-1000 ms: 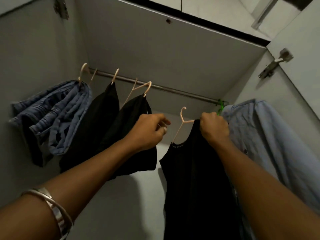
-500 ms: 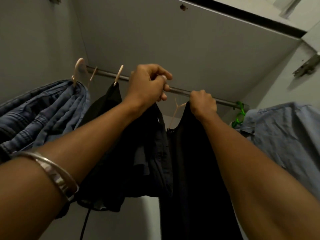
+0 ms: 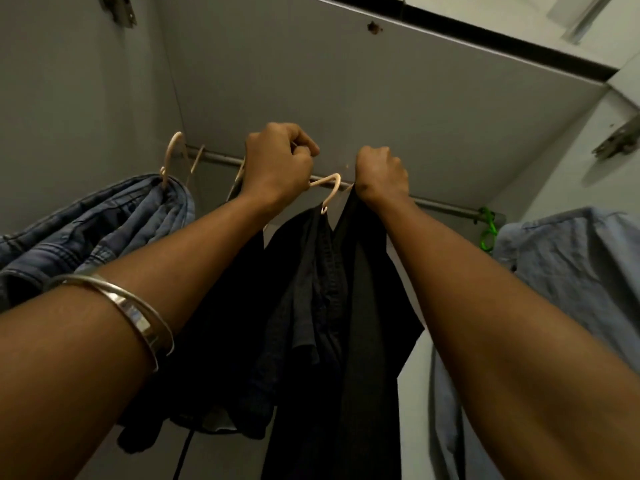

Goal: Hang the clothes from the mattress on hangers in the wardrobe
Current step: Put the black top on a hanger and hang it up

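Note:
My right hand (image 3: 381, 174) is fisted on the top of a long black garment (image 3: 367, 323), holding it right up at the metal rail (image 3: 446, 206); its hanger is hidden inside my fist. Level with the rail, my left hand (image 3: 277, 168) is closed on a cream hanger (image 3: 329, 188) that carries a dark shirt (image 3: 304, 306). This hanger's hook curves over the rail just left of the black garment. The two garments hang touching each other.
Folded blue jeans (image 3: 104, 220) hang on a cream hanger (image 3: 171, 157) at the left end. A light blue shirt (image 3: 571, 271) hangs on a green hanger (image 3: 486, 230) at the right. Grey wardrobe walls and door hinges (image 3: 620, 140) close in both sides.
Both hands have risen from below the rail up to it. The black garment came up with my right hand, and my left hand closed on the cream hanger at the rail.

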`<action>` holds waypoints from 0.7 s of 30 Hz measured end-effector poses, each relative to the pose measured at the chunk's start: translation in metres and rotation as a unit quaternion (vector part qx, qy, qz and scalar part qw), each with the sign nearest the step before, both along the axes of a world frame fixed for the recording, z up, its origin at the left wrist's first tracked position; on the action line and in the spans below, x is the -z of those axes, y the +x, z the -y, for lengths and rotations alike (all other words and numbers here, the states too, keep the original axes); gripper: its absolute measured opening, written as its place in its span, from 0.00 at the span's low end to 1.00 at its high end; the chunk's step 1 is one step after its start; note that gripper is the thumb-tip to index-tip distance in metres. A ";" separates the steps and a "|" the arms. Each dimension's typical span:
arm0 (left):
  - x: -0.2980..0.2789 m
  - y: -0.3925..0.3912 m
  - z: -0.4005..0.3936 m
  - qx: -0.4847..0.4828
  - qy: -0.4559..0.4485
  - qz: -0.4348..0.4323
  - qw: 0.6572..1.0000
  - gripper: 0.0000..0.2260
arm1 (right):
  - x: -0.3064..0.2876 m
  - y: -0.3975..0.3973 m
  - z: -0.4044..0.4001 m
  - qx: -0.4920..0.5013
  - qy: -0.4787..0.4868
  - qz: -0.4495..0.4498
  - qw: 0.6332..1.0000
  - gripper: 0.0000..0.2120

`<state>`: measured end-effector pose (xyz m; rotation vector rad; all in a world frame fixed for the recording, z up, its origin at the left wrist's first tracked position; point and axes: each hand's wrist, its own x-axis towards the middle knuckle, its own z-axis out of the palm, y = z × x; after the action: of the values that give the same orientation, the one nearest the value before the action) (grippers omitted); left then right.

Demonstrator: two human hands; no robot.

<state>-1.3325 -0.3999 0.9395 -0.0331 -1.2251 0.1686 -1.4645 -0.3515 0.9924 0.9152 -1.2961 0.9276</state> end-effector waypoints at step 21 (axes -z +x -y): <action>0.054 0.027 -0.006 -0.049 0.085 0.049 0.994 0.11 | 0.056 0.027 -0.014 -0.144 -0.005 0.014 0.989 0.07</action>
<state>-1.3056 -0.3944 0.8855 0.1676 -1.3363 0.1485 -1.4371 -0.3375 0.9363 1.1037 -1.2007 1.1727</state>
